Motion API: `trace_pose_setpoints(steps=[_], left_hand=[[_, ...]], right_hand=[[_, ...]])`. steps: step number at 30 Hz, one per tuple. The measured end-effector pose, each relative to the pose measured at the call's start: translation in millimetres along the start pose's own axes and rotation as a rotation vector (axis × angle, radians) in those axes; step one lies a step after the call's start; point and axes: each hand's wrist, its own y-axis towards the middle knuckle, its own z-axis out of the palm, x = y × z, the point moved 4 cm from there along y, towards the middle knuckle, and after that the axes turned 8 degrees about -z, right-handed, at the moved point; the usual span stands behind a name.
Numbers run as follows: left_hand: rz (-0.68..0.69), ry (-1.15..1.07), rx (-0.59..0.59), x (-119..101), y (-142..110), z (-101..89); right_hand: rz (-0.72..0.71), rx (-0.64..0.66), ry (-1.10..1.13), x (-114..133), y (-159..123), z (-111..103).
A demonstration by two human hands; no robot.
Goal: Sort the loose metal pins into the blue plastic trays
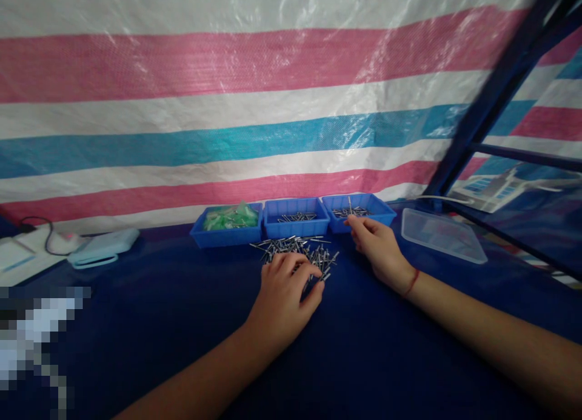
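My right hand (376, 245) pinches a slim metal blind rivet (350, 203) between thumb and fingertips, holding it upright at the front of the right blue bin (379, 215). More rivets lie inside that bin. A loose pile of rivets (325, 256) is spread on the dark blue table in front of the middle bin (296, 228). Over the near side of this pile rests my left hand (288, 286), its fingers bent and apart, the thumb separate from the index finger. The left fingertips are partly hidden among the rivets. Several rivets also lie in the middle bin.
The left blue bin (227, 236) contains a green plastic bag (231, 216). A translucent lid (443, 235) lies to the right, near a dark metal frame (488, 99). At left are a light-blue case (105, 245) and a white box with a cable. Striped sheeting (227, 129) hangs behind.
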Motion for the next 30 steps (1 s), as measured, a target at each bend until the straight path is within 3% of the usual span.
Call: trace_pose_setpoints(steps=[2,16,20,26,30], left_hand=[[0.014,0.055,-0.002,-0.7,-1.3,0.9],[-0.019,0.186,0.075,0.6,0.0,3.6],[-0.039,0.229,0.091,2.8,-0.1,6.1],[-0.087,0.155,-0.030,5.8,-0.3,0.2],[-0.085,-0.102,-0.098,8.1,1.6,-4.3]], right_hand=[[0.044,0.016,0.000,-5.2,1.0,-0.2],[-0.160,0.172,-0.170,10.1,-11.5,8.3],[-0.336,0.294,-0.265,26.5,-23.3,15.0],[-0.769,0.595,-0.309,50.6,-50.0,28.6],[-0.840,0.636,-0.348,53.5,-58.5,30.5]])
